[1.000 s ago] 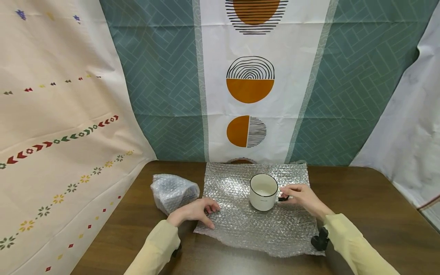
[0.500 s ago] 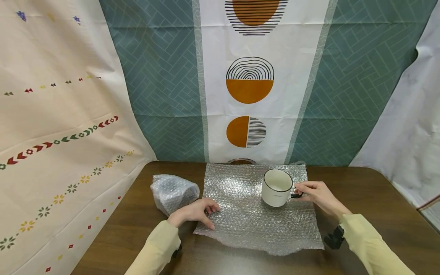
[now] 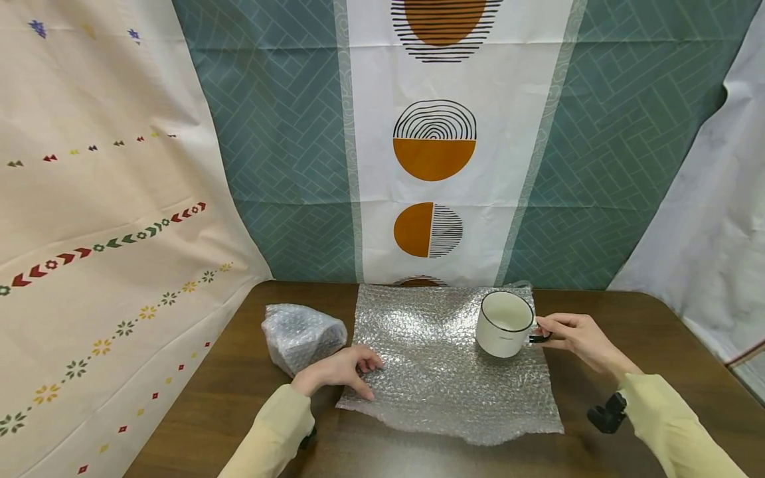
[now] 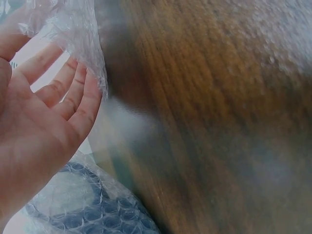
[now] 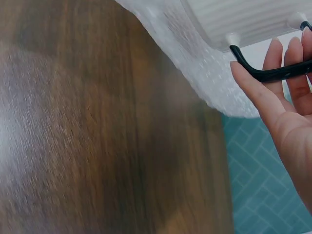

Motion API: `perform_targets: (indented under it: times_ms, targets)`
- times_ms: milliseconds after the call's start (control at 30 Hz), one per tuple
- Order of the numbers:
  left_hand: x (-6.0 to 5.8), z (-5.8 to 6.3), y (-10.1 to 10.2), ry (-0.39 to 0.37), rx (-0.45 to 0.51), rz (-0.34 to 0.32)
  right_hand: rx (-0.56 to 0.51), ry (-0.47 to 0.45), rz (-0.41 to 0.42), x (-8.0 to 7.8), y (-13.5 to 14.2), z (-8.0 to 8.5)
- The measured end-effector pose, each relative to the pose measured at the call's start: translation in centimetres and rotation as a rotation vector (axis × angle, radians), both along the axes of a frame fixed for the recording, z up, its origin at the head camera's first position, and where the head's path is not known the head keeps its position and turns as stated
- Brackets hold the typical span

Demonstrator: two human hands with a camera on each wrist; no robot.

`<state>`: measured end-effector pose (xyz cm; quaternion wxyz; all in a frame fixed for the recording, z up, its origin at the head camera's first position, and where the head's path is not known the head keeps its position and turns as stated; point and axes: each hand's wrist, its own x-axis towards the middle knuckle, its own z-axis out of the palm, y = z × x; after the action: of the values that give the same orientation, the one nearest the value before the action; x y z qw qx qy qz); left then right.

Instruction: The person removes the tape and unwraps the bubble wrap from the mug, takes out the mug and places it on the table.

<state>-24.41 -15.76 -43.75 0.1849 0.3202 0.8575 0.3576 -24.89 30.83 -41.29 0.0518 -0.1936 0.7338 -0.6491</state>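
Observation:
A white enamel mug (image 3: 505,325) with a dark rim and a black handle stands over the right part of a flat bubble wrap sheet (image 3: 418,372). My right hand (image 3: 582,337) holds it by the handle (image 5: 280,73), fingers and thumb around the black loop in the right wrist view. At the sheet's left edge lies my left hand (image 3: 343,368), fingers loosely bent, the fingertips at the plastic. In the left wrist view that hand's palm (image 4: 44,122) shows, with nothing gripped in it.
A bundle in bubble wrap (image 3: 301,335) sits on the brown wooden table (image 3: 209,405), just behind my left hand. Patterned cloth (image 3: 287,166) hangs along the table's back edge, and a cream cloth (image 3: 119,265) borders the left side.
My right hand has moved to the right and slightly back, carrying the mug from the sheet's middle toward its right edge. My left hand has stayed put.

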Motion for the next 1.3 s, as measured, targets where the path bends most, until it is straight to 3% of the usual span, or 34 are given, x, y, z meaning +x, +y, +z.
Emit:
perform_targets:
  times_ms: [567,800,1300]
  targets:
    - [0.0,0.0,0.0,0.012,-0.016,0.01,-0.089,0.005,0.008,0.2,4.6,0.8]
    - [0.1,0.0,0.0,0.001,-0.012,0.019,-0.089,-0.027,-0.059,0.3,6.2,1.0]
    - [0.1,0.1,0.1,-0.01,-0.008,0.016,-0.18,-0.056,-0.088,0.8,9.0,0.4]
